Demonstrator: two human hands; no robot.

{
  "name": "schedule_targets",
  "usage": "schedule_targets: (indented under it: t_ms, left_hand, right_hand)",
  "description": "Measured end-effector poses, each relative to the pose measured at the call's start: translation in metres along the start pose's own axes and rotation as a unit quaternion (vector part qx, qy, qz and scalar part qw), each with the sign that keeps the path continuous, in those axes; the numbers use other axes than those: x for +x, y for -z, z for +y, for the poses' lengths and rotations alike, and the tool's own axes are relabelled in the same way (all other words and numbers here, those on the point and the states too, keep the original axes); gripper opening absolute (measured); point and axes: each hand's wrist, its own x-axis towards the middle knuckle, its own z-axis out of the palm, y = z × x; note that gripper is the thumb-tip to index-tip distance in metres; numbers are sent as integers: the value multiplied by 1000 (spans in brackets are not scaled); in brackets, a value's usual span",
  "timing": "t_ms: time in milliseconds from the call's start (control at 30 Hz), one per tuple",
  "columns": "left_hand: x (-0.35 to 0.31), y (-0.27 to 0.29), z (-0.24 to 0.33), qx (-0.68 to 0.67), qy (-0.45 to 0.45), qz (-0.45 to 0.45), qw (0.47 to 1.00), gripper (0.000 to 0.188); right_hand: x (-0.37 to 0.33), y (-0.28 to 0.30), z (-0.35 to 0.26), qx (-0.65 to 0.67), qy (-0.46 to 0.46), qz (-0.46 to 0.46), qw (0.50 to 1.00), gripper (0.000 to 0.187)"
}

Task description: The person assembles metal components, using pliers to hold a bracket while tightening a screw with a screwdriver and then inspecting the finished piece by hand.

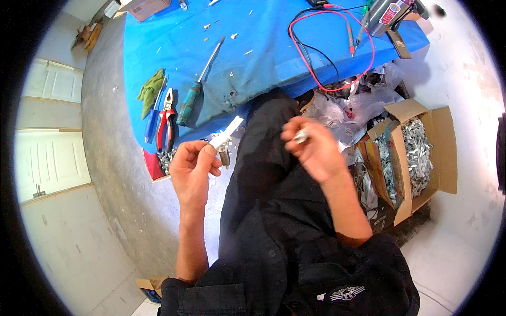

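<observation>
White and narrow: pinching a flat strip (232, 128) between the thumb and bent forefinger of the left hand (194, 164), leaving no gap beyond its thickness and pointing its free end far and to the right. Curling the other left fingers loosely toward the palm. Showing just beside those fingertips, slightly right, a small brownish metal cylinder (225, 157), without revealing whether touching it. Holding the right hand (314, 149) well apart from the left, with a black-clad leg (266, 131) showing between, and bending its fingers inward, part-way closed. Gripping there, near the fingertips, a small pale piece (301, 136), too blurred for telling its kind. Holding both hands before the near edge of a table in blue cloth (258, 58). Facing, on the left of that cloth, a screwdriver (190, 102) with a teal handle, pliers (167, 118) with red and black grips, a slim blue tool (152, 125) and a green rag (153, 90), all lying near one another. Facing, at far right, looped red and black cables (291, 31) and a grey tool (385, 18). Sitting left of crumpled plastic (329, 110) and an open cardboard box (448, 152) holding shredded silvery strips (419, 158).
</observation>
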Motion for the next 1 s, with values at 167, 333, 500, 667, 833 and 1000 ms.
schedule_targets:
  t_ms: [167, 333, 500, 667, 833, 1000]
  left_hand:
    - [6, 5, 3, -110, 57, 9, 992, 12]
    - [12, -1, 6, -212, 109, -13, 971, 15]
    - [10, -25, 14, -250, 143, -54, 956, 17]
    - [0, -45, 17, -258, 161, -57, 951, 17]
    - [-13, -53, 18, -230, 158, -93, 956, 16]
    - [-24, -60, 9, -1, 20, -72, 997, 21]
  right_hand:
    - [-52, 163, -135, 250, 341, 124, 897, 48]
    - [-122, 188, -181, 195, 380, 322, 845, 70]
    - [-60, 123, -88, -201, 267, 342, 878, 41]
    - [-24, -33, 11, -452, 173, 91, 870, 40]
    - [-17, -59, 45, -538, 229, 8, 811, 44]
    - [-21, -55, 44, -590, 233, 5, 773, 30]
